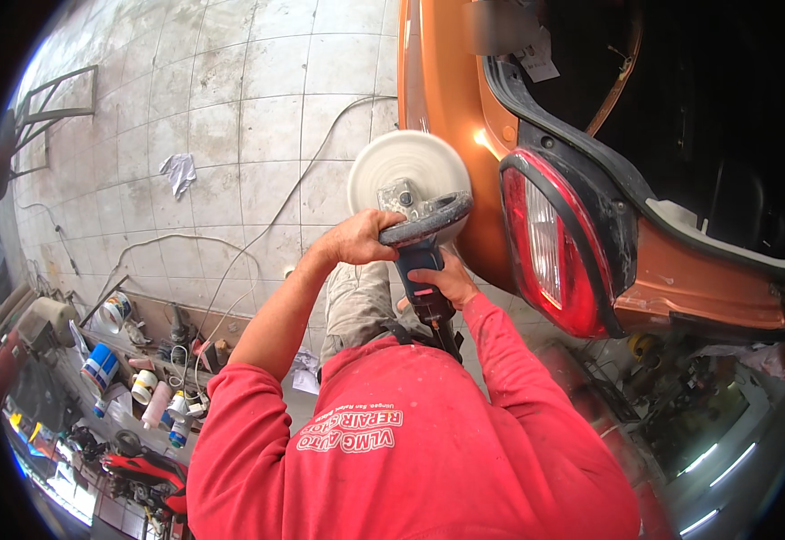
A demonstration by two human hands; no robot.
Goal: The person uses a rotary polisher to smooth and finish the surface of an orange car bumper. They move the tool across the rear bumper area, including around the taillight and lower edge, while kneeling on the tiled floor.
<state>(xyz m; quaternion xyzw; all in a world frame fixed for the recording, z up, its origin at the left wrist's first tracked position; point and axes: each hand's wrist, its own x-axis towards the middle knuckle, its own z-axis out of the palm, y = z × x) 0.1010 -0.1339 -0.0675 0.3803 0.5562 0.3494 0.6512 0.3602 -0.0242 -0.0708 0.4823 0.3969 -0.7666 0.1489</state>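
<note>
Both my hands are closed on a power polisher with a dark blue and black body (424, 265). My left hand (354, 239) grips its black loop handle (428, 220). My right hand (449, 279) wraps round the body behind it, some fingers hidden underneath. The round cream polishing pad (392, 162) shows faint circular streaks. Its right edge meets the orange car's rear corner panel (464, 117) in the view; whether they touch I cannot tell. Just right of the tool is the red and clear tail light (541, 243).
A pale cord (293, 184) snakes over the tiled floor (257, 63). At the left stands a dark metal frame (55, 112). A crumpled white cloth or paper (179, 174) lies nearby. Bottles and cans, one a blue and white can (100, 367), crowd the lower left. The car's rear opening (707, 117) is at right.
</note>
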